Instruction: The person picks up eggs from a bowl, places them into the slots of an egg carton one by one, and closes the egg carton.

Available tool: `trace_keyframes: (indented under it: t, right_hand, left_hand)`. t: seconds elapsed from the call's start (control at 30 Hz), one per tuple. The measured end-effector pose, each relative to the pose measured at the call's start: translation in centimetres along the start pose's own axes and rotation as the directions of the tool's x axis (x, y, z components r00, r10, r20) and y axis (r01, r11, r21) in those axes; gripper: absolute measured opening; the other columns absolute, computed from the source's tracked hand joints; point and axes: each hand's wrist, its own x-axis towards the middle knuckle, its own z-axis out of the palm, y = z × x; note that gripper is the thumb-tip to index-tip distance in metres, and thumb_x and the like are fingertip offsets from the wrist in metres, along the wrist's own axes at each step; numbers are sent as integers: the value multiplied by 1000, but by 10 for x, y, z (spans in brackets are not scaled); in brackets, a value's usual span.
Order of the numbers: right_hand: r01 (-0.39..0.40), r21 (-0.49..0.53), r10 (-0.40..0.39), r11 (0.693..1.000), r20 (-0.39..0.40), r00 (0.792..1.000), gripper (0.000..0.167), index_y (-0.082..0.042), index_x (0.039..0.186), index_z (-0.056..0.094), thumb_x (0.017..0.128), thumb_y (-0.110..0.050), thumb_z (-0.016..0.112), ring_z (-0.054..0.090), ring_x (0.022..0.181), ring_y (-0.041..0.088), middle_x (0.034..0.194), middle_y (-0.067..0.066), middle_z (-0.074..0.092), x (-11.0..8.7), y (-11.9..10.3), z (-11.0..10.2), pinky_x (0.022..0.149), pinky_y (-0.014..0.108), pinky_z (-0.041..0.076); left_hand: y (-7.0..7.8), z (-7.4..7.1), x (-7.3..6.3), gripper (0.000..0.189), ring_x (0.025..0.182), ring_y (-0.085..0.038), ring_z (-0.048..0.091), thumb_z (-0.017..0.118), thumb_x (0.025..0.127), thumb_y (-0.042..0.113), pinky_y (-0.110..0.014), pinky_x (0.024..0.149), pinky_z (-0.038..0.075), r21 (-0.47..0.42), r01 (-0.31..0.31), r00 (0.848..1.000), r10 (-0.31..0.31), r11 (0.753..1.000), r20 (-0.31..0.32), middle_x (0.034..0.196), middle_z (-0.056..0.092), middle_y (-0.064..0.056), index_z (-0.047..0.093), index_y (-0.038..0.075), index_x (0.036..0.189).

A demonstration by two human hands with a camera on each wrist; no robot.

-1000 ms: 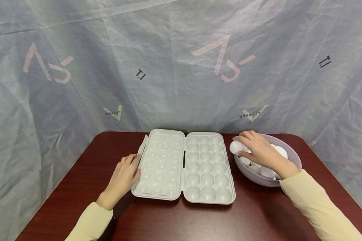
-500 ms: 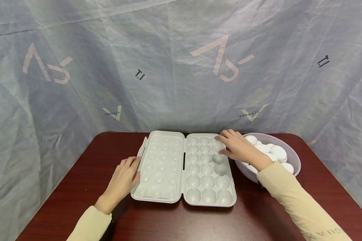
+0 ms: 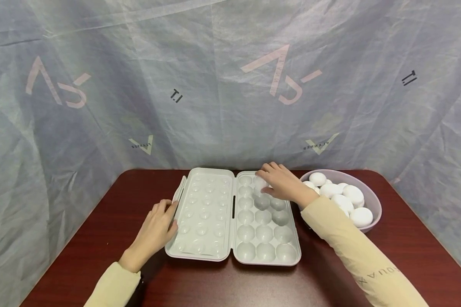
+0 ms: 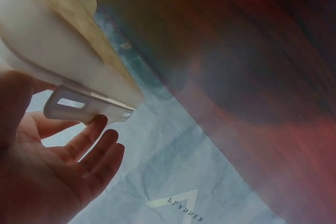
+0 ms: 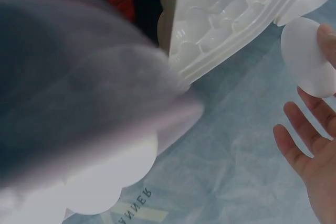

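A white plastic egg carton [image 3: 233,251] lies spread on the table, its dimpled lid half [image 3: 199,221] on the left and its cupped half [image 3: 264,233] on the right. At the lid's outer edge, my left hand [image 3: 157,224] holds the rim beside the slotted latch flap [image 4: 79,103], fingertips against the flap in the left wrist view. My right hand [image 3: 282,182] is over the far cups of the right half. Between its thumb and fingers it pinches a white egg [image 5: 307,56]; in the head view the hand partly covers that egg.
Right of the carton stands a pale lilac bowl [image 3: 374,200] heaped with several white eggs [image 3: 342,200]. The dark red-brown table [image 3: 223,285] ends at a grey fabric backdrop [image 3: 215,128] just behind the carton.
My right hand has carried the egg leftward from the bowl to above the carton's far cups. The left hand has stayed at the lid's edge.
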Motion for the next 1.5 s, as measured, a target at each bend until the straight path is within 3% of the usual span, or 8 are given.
trace_keyframes:
  t: [0.27, 0.53, 1.03, 1.37, 1.5]
  right_hand:
    - [-49, -1, 49, 999, 54, 997, 42, -10, 114, 57, 77, -25, 71, 50, 99, 28, 101, 7, 53, 22, 1, 12, 81, 41, 41]
    - [-139, -20, 140, 990, 169, 976, 45, -10, 118, 56, 79, -26, 70, 48, 105, 28, 110, 8, 53, 41, 5, 31, 87, 43, 40]
    - [-184, -66, 193, 981, 161, 968, 41, -11, 114, 56, 78, -25, 70, 47, 106, 29, 112, 9, 53, 64, 5, 51, 88, 44, 40]
    - [-199, -154, 234, 968, 262, 936, 48, -14, 120, 53, 79, -31, 69, 45, 113, 27, 119, 7, 51, 74, 0, 63, 94, 43, 38]
    - [-201, -167, 240, 965, 261, 935, 49, -14, 121, 53, 78, -31, 69, 45, 114, 28, 120, 7, 51, 76, 0, 66, 94, 44, 38]
  left_hand:
    - [-1, 1, 2, 45, 92, -37, 52, 61, 72, 7, -45, 70, 43, -16, 36, 999, -36, 999, 36, 105, 52, -19, 58, -6, 115]
    - [-1, 4, 3, 48, 92, -38, 52, 61, 70, 7, -46, 70, 44, -40, 79, 996, -77, 996, 39, 105, 52, -18, 58, -5, 116]
    - [2, 4, 4, 53, 94, -39, 52, 63, 68, 6, -47, 71, 44, -47, 107, 994, -104, 993, 44, 108, 51, -21, 56, -7, 118]
    - [5, 4, 4, 54, 95, -40, 51, 60, 68, 5, -47, 72, 44, -59, 120, 992, -117, 991, 54, 108, 50, -21, 54, -8, 120]
    - [5, 3, 5, 54, 95, -39, 51, 60, 68, 5, -46, 71, 43, -58, 124, 991, -121, 991, 55, 108, 49, -21, 54, -9, 120]
